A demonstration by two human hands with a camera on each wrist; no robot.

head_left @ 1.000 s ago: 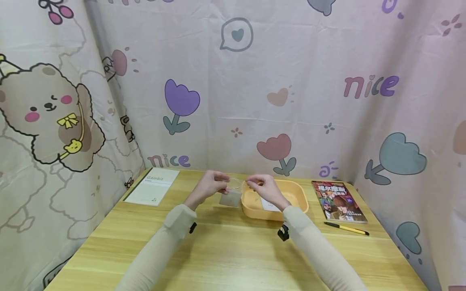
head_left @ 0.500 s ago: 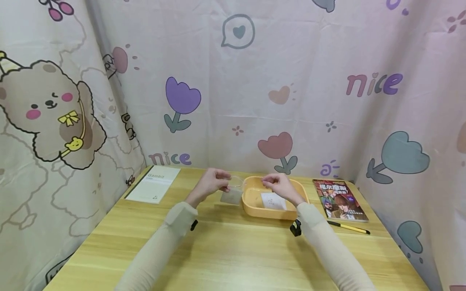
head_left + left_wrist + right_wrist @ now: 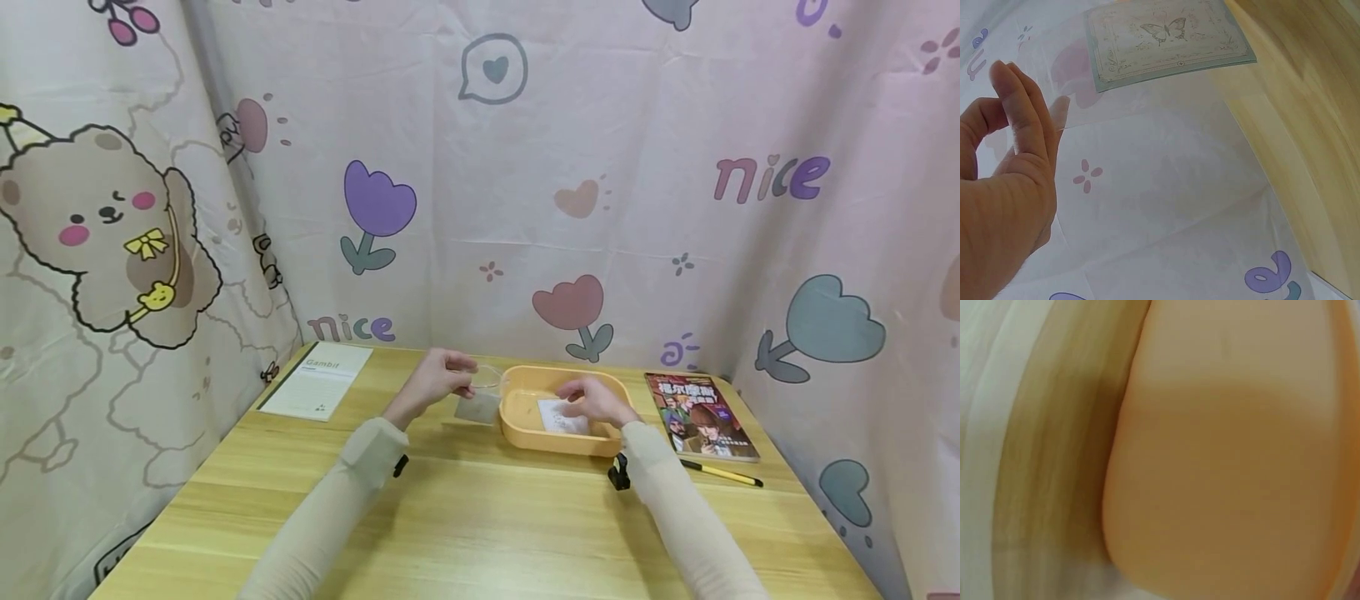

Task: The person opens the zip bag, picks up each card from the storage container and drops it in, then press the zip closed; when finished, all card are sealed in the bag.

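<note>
My left hand [image 3: 438, 382] pinches a clear plastic bag [image 3: 491, 377] by its side, with the bag's mouth spread at the top. Low in the bag sits a pale card with a green border and a butterfly print [image 3: 1169, 39], plain in the left wrist view. To the right, my right hand [image 3: 597, 400] is over a yellow-orange tray [image 3: 517, 429], fingers loosely bent and overlapping a white printed card or packet [image 3: 557, 417] that lies inside. The right wrist view has only the tray's blurred inside [image 3: 1222, 469], without the fingers.
A pale "Gambit" notebook [image 3: 318, 383] lies at the table's back left. At the right are a colourful comic-style book [image 3: 701, 417] and a yellow and black pen [image 3: 723, 474]. A printed curtain [image 3: 480, 183] hangs behind the wooden table [image 3: 480, 525].
My right hand has left the bag's mouth and moved right and down into the tray, toward the white printed piece. The left hand stays put with the bag.
</note>
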